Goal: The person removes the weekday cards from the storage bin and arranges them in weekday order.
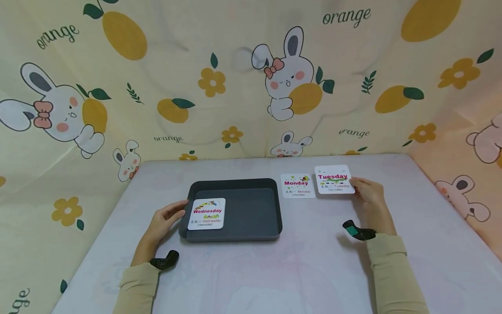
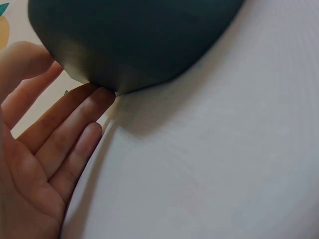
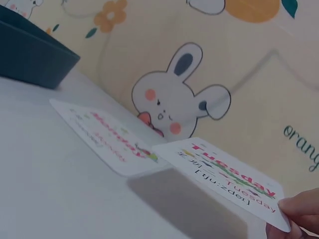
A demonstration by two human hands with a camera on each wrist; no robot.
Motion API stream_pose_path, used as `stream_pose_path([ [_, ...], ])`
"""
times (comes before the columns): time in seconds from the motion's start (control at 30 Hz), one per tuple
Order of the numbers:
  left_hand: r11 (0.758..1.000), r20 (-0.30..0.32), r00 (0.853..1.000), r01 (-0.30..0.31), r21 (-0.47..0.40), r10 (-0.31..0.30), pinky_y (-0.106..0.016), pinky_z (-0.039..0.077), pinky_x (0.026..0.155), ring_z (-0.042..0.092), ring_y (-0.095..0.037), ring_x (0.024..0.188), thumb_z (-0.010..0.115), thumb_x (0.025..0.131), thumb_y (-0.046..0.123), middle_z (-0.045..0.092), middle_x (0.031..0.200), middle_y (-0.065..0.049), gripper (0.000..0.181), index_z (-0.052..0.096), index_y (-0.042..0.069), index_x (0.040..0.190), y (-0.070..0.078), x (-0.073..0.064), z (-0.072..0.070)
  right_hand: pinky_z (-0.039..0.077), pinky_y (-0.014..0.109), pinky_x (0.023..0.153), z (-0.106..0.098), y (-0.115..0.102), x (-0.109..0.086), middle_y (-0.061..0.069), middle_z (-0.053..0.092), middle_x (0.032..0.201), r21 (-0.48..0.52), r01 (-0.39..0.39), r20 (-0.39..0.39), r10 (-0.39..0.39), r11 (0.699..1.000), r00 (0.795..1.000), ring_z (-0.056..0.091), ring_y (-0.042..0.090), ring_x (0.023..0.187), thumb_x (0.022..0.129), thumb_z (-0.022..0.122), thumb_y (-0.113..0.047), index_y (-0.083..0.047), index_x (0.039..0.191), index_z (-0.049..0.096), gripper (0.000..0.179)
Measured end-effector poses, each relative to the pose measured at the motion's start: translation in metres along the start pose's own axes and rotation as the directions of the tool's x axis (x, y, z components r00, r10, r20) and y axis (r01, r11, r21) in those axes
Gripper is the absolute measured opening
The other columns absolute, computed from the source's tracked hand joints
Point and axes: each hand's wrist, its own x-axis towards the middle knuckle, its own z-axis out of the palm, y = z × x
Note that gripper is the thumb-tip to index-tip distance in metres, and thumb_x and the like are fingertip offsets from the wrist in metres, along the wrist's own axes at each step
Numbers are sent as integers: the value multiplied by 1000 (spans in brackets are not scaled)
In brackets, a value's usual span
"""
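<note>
Between its thumb and fingers, the right hand (image 1: 369, 192) pinches the right edge of a white Tuesday card (image 1: 334, 179). That card is raised over the table, its shadow falling below it in the right wrist view. Just left of it, a Monday card (image 1: 298, 186) lies flat on the table. A dark grey tray (image 1: 251, 233) sits further left, with a Wednesday card (image 1: 206, 214) at its left side, inside. The left hand (image 1: 162, 222) touches the tray's left wall with extended fingers (image 2: 70, 129), near the Wednesday card.
The white table (image 1: 251, 279) reaches back to a cream cloth backdrop (image 1: 235, 39) printed with rabbits and oranges. The same cloth rises at both sides. A black band (image 1: 166, 261) is on the left wrist and another wrist device (image 1: 358, 231) on the right.
</note>
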Motion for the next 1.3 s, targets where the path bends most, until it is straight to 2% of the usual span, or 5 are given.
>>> stream_pose_path([
  [0.23, 1000, -5, 1000, -4, 12, 4, 1, 39, 92, 47, 25, 108, 59, 96, 30, 52, 144, -17, 47, 54, 8, 136, 1, 0, 0, 47, 15, 65, -2, 4, 6, -21, 55, 72, -54, -16, -8, 15, 998, 1000, 52, 0, 75, 94, 59, -22, -11, 135, 55, 43],
  [0.63, 1000, 6, 1000, -7, 7, 7, 1, 38, 92, 47, 25, 109, 59, 96, 29, 51, 145, -17, 47, 53, 7, 137, 3, -1, -2, 49, 13, 61, -6, 6, 11, -22, 55, 70, -93, 40, 1, -40, 995, 999, 53, -3, 71, 91, 63, -23, -24, 91, 67, 4],
  [0.8, 1000, -1, 1000, 4, 1, -4, 1, 38, 92, 47, 24, 109, 60, 95, 30, 51, 145, -15, 47, 54, 8, 136, 3, -1, -2, 49, 13, 59, -7, 7, 14, -24, 55, 63, -79, 68, 7, -67, 995, 998, 53, -4, 65, 90, 65, -21, -30, 70, 64, 22],
  [1.07, 1000, 4, 1000, -3, -2, 3, 1, 38, 92, 47, 24, 108, 59, 96, 30, 52, 145, -16, 47, 53, 7, 137, 3, 0, -1, 45, 11, 56, -2, 8, 16, 0, 61, 115, -234, 53, -71, -71, 971, 995, 50, 2, 79, 93, 60, -27, -8, 133, 57, 44],
  [1.3, 1000, 6, 1000, 2, -14, -2, 1, 38, 92, 48, 23, 108, 59, 96, 30, 52, 144, -15, 47, 53, 7, 137, 2, -1, 0, 46, 10, 57, -3, 11, 14, 14, 58, 132, -403, 125, -97, -178, 907, 979, 51, 3, 76, 94, 59, -29, -5, 131, 59, 44],
])
